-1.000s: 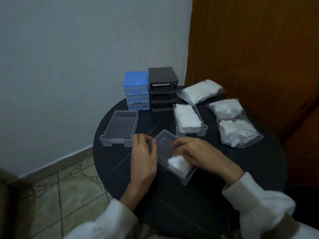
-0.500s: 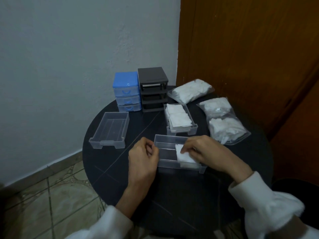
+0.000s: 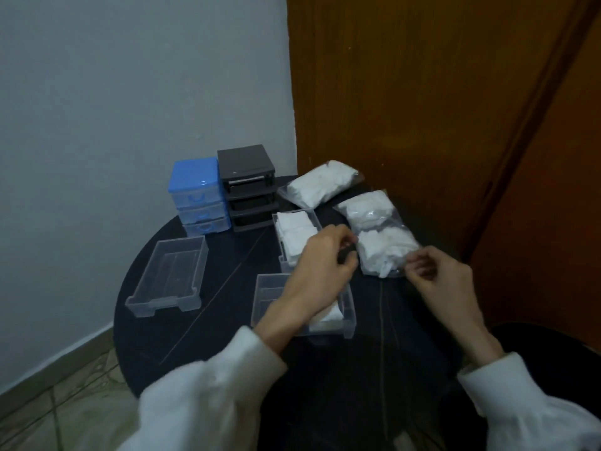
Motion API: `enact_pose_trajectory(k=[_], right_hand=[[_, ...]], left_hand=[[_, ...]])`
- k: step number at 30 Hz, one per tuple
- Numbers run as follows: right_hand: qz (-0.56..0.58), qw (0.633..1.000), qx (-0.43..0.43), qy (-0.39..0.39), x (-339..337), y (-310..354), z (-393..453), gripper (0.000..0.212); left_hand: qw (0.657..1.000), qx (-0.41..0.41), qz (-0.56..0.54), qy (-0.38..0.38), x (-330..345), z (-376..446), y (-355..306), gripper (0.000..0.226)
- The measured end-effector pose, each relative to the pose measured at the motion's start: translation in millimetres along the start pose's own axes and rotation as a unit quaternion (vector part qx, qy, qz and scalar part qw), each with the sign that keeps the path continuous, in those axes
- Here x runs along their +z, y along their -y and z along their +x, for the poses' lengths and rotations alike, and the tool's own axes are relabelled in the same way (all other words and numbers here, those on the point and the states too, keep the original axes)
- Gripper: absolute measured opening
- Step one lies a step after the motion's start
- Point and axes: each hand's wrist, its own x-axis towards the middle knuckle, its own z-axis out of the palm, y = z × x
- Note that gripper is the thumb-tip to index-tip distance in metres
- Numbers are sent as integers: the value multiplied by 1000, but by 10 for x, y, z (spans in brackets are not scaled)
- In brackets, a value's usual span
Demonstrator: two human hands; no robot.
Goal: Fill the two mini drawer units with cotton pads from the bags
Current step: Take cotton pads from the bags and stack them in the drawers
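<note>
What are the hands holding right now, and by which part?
The right hand pinches the near open edge of the nearest bag of cotton pads. Whether the left hand grips that bag's other side cannot be told.

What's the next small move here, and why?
Probably pull a few pads out of the nearest bag: both hands are at its near end, the right hand pinching the edge, and the near drawer holds only a few pads.

Blue point(image 3: 194, 193) and grey drawer units point(image 3: 247, 187) upright beside pad bags point(image 3: 383, 250)
</note>
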Motion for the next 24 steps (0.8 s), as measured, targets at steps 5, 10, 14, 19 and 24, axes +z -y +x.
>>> enact_pose_trajectory(k=[5,10,14,19,24], right_hand=[[29,999,34,8,114,-75,66,11],[70,996,40,-24,199,-39,120,12],[40,998,19,-33,260,-113,188,11],[45,997,-24,-49,271,-167,204,13],[57,997,2,-42,279,-174,168,17]], left_hand=[[996,27,27,86,388,364,-35,40],[992,27,52,108,533,456,43,42],[996,23,36,82,584,456,73,36],[997,34,17,72,569,439,20,29],[996,-11,-15,92,560,450,46,45]])
